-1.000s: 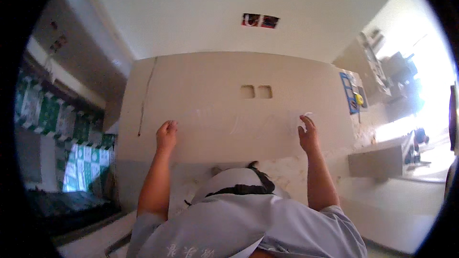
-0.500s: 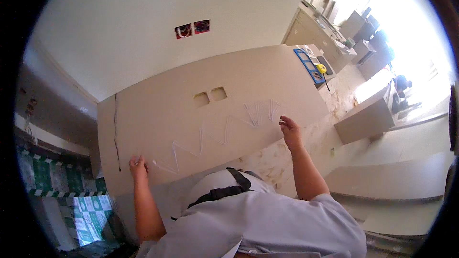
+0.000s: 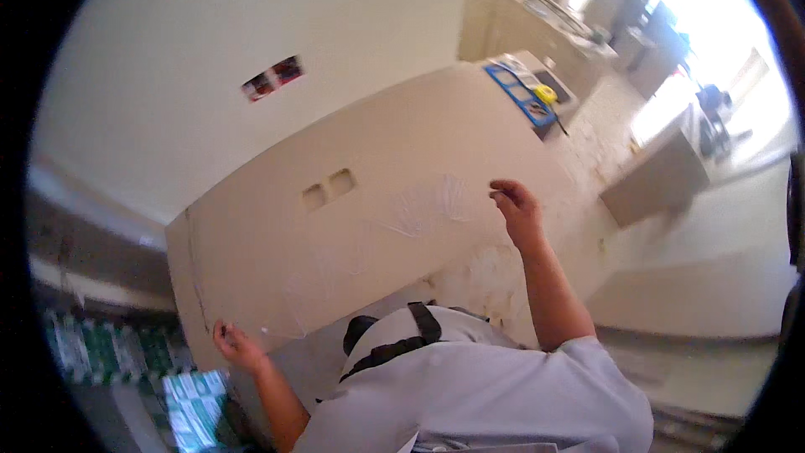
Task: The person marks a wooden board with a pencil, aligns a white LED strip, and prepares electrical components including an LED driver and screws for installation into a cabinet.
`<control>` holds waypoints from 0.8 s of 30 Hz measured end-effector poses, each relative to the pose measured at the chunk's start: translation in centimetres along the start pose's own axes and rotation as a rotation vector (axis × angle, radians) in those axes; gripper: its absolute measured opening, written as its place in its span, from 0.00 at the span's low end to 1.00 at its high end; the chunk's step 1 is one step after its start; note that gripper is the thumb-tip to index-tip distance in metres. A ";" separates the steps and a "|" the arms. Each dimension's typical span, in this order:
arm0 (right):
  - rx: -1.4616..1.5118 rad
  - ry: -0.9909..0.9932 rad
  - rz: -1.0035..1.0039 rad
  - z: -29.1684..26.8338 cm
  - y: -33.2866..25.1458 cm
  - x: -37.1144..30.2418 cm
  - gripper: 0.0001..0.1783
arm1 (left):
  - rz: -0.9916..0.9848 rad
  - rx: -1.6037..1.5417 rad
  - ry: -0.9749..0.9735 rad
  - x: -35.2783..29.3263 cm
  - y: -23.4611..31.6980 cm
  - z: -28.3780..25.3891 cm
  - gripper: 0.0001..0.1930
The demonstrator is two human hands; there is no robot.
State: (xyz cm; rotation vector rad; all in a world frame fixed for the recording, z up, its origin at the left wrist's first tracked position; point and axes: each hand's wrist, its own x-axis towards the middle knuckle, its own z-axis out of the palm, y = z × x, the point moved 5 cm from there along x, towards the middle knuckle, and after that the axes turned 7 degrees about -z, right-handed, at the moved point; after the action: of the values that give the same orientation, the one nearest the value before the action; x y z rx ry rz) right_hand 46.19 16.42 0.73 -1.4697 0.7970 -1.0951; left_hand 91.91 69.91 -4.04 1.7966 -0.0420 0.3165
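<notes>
Both hands are spread wide apart on a thin, clear plastic film (image 3: 419, 210) that lies flat on a large beige panel (image 3: 360, 226); the film is almost invisible and shows only by its pale creases and glinting edge. The left hand (image 3: 237, 346) sits at the panel's lower left corner, fingers curled and pinching what looks like the film's corner there, just beside a dark line that runs along the panel's left edge. The right hand (image 3: 516, 208) is raised over the panel's right part, fingers bent inward with the tips drawn together, as if pinching the film's upper edge; whether the film is truly caught between the fingertips is too faint to tell. Held at two far corners like this, the sheet stays stretched rather than sagging or folding on itself, which I judge is why the arms reach so wide.

Two small square cut-outs (image 3: 328, 190) sit in the panel above and left of its middle, between the hands. Beyond the panel's far right corner a blue frame-like tool (image 3: 525, 98) and a small yellow object (image 3: 546, 93) lie on a counter. Below the panel's left corner stand green and white packages (image 3: 142, 361). A pale grey shirt with a black strap (image 3: 402, 340) fills the view just below the panel's lower edge
</notes>
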 end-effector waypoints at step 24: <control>1.009 -0.841 -0.892 -0.6 -36.4 -14.5 0.14 | -0.206 0.259 -1.545 -19.8 -1.3 10.5 0.15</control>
State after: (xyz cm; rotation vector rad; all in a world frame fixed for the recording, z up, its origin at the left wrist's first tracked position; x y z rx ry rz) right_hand 37.46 36.36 33.28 -1.1515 -0.9864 -1.0616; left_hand 75.07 57.44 -12.14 1.8650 -0.9101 -1.2983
